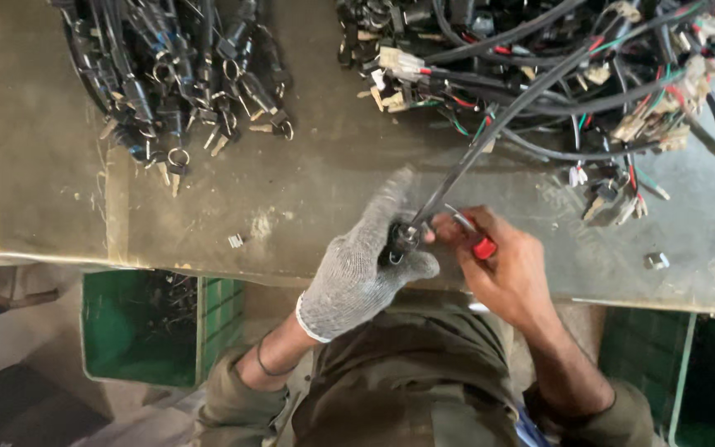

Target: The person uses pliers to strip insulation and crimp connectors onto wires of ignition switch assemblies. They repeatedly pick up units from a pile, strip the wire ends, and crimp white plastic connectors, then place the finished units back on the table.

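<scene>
The person's left hand [366, 265], in a grey knitted glove, comes up from the lower left with the forearm slanting toward the middle of the tabletop [35, 165]. Its grip is closed around a small black round switch part [403, 238] at the end of a long black cable [490, 136], with the gloved fingers wrapped around it from the left and one finger stretched upward along the cable. The part sits just above the near edge of the tabletop, between the 2 hands.

The right hand [502, 265] is bare and comes in from the lower right, wrist bent inward. Its grip is narrow, pinched on a small tool with a red handle [483, 247]; the thin metal tip points left toward the switch part and appears to touch it, though the exact contact is hard to make out.

The black cable runs up and to the right from the part into a tangled heap of wire harnesses [589, 74] with white connectors at the far right. At the far left lies a pile of black lock switches with keys [175, 91]. A small metal piece [236, 241] lies near the left hand and another small metal piece [655, 261] lies well to the right. Below the tabletop edge stands a green crate [138, 331].
</scene>
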